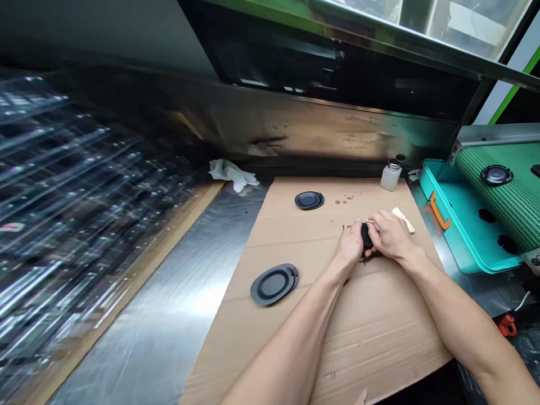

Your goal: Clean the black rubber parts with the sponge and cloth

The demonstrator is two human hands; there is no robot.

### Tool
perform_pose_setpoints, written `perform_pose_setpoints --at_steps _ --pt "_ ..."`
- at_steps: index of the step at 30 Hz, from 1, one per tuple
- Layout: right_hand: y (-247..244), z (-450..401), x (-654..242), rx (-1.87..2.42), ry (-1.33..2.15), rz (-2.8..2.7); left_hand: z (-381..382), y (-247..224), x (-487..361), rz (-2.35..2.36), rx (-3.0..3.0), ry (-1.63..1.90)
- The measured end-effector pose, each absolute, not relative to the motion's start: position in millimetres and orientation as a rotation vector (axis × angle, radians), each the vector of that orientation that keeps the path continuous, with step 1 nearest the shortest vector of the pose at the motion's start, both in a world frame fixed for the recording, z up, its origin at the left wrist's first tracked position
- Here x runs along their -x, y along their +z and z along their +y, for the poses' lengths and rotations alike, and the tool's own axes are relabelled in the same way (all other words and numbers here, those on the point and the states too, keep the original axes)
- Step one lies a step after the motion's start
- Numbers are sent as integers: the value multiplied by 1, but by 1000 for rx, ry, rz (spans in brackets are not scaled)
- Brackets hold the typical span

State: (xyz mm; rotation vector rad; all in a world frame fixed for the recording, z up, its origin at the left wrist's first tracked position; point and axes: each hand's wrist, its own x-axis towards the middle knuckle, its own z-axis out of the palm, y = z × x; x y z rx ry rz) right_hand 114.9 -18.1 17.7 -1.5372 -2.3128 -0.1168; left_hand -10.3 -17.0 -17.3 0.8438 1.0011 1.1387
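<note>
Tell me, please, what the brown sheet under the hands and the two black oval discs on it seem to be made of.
The brown sheet looks like corrugated cardboard: matt, creased, with fold lines. The near disc and the far disc look like moulded black plastic or rubber, with a smooth, slightly glossy face and a raised rim; which of the two is unclear.

black oval discs (274, 284) on tan cardboard (379, 320); teal tray (459, 225), orange handle (439, 211); white rag (234, 173).
</note>
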Motion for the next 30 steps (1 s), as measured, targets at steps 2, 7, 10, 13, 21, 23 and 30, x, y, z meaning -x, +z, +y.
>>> perform_pose_setpoints --at_steps 2,7,10,13,21,23,30 --pt "17 -18 -115 1538 -123 -2325 -18 -16 10 999 -841 1142" --pt "17 -19 -118 1529 -116 -2312 -21 -14 11 1071 -951 1110" --pt "17 -18 -118 1499 -118 -2320 -21 -14 11 1042 -920 1127" --pt "15 -17 -116 1485 -146 -2272 -19 -17 11 1035 -958 1137" --pt "8 -22 -112 1334 38 -2086 -12 -22 10 888 -740 1273" --pt "7 -23 -111 1312 76 -2069 -12 -19 9 871 -699 1258" --pt "12 -25 -109 1203 204 -2189 -15 -16 11 914 -708 1195"
